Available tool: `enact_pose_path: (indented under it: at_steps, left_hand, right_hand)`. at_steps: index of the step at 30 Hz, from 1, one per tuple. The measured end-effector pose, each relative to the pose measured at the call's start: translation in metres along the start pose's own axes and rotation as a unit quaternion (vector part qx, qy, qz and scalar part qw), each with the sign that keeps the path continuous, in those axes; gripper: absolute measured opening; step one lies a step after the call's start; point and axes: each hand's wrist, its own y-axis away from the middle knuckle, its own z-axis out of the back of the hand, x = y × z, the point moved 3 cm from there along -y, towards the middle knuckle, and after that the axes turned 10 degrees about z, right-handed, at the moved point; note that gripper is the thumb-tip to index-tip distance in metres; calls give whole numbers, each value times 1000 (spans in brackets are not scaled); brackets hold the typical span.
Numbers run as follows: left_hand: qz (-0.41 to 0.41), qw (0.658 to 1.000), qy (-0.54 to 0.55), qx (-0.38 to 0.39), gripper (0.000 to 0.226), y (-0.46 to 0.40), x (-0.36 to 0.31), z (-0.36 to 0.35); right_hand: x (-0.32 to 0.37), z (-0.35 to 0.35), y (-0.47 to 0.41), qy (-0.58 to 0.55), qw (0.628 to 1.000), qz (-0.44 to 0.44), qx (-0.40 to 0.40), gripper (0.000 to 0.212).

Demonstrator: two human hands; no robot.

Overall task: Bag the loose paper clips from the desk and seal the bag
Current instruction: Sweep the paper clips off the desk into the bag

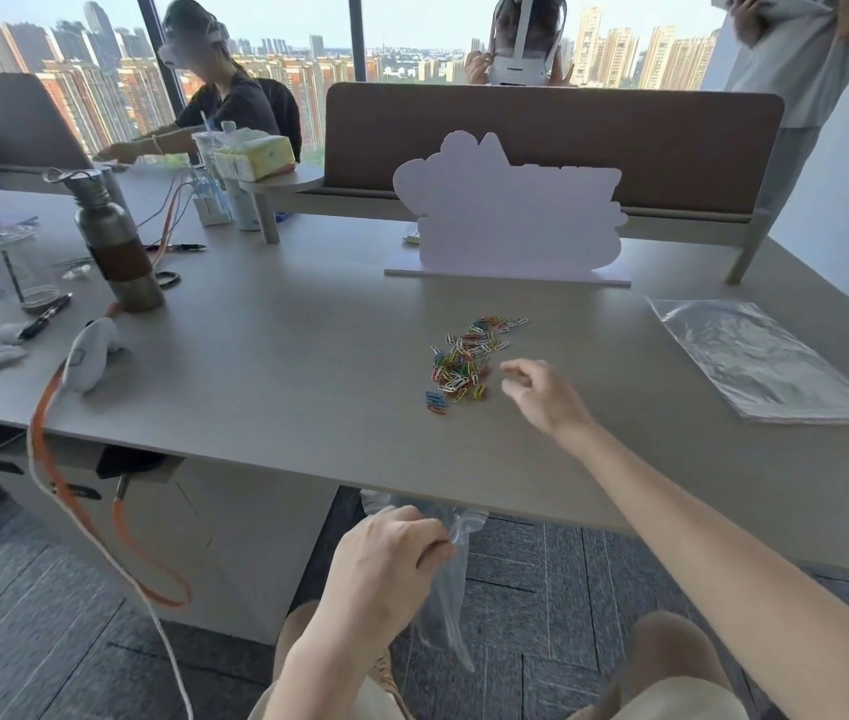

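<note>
A heap of coloured paper clips (466, 358) lies loose on the grey desk (282, 366), in front of a white cut-out sign. My right hand (541, 392) hovers over the desk just right of the heap, fingers apart and curled, nothing in it. Below the desk's front edge, my left hand (386, 569) is closed on the top of a clear plastic bag (445, 595), which hangs down limp toward my lap.
A stack of clear bags (765, 361) lies at the desk's right. The white sign (510, 220) stands behind the clips. A metal bottle (118, 241), a white controller (89, 356) with an orange cable, pens and cups crowd the left. Other people are beyond the divider.
</note>
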Motion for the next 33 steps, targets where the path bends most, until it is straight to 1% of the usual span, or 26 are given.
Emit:
enact_pose_path:
  at_steps: [3,6,9,14,18,20,25,28,33]
  left_hand:
    - [-22,1000,2,17,16,-1,-2,-1]
    - [-49,998,12,33,13,-4,-6,-3]
    - [-74,996,21,35,15,-8,-12,-8]
    - [-95,994,43,42,24,-14,-12,-19]
    - [-97,994,35,31,25,-20,-8,-27]
    - [-98,994,32,23,24,-22,-7,-30]
    - [-95,995,14,12,24,-24,-4,-36]
    - [-89,996,6,12,24,-25,-2,-36]
    - [-68,998,6,10,24,-27,-2,-26]
  right_hand:
    - [-18,9,-27,83,996,-35,-16,45]
    - [-28,14,-50,117,992,-43,-28,56]
    - [-41,14,-73,111,992,-58,1,66]
    - [-48,13,-111,95,994,-38,26,68]
    - [-46,2,-138,116,991,-21,70,74]
    - [-39,-7,-148,104,988,10,109,71]
    - [-10,-40,-146,68,972,120,191,50]
    - [-4,-55,-132,48,961,179,207,44]
    - [1,-60,-94,-8,948,228,224,39]
